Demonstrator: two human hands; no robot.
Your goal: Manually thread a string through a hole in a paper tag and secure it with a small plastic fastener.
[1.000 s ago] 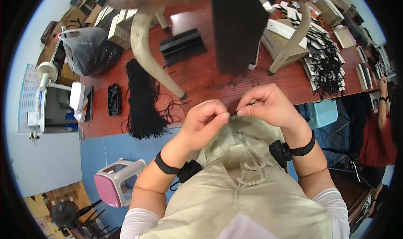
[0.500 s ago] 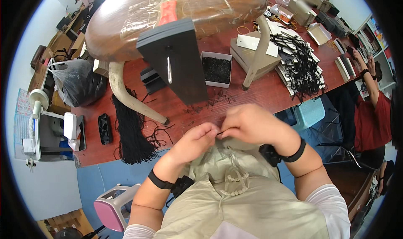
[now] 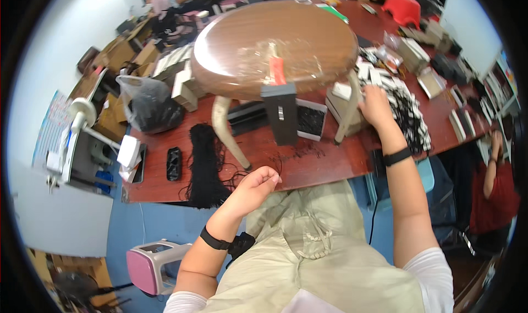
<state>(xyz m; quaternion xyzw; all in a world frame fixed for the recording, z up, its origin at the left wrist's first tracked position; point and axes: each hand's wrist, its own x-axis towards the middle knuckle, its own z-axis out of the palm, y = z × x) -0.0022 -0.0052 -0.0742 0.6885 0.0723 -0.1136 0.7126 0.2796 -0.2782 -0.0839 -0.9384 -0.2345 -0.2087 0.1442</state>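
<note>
My left hand (image 3: 256, 191) is at the table's front edge, its thumb and fingers pinched together; what they hold, if anything, is too small to make out. To its left lies a bundle of black cords (image 3: 204, 159), with loose strands trailing toward the hand. My right hand (image 3: 377, 105) is stretched out beside the stool's right leg (image 3: 351, 112), at the edge of a heap of white cards with black cords (image 3: 407, 115). Its fingers are blurred and partly hidden. A stack of black boards (image 3: 279, 117) stands upright against the front of the brown round stool (image 3: 275, 38).
Under the stool is a white box of small black pieces (image 3: 311, 120), with black bits scattered before it. A grey plastic bag (image 3: 148, 104) and a black tray (image 3: 174, 163) lie left. A pink-topped stool (image 3: 144, 272) stands on the floor. Another person (image 3: 495, 186) sits at right.
My right hand has left my left hand and reached forward and right to the white cards. My left hand stays near the table edge. The view has tilted up.
</note>
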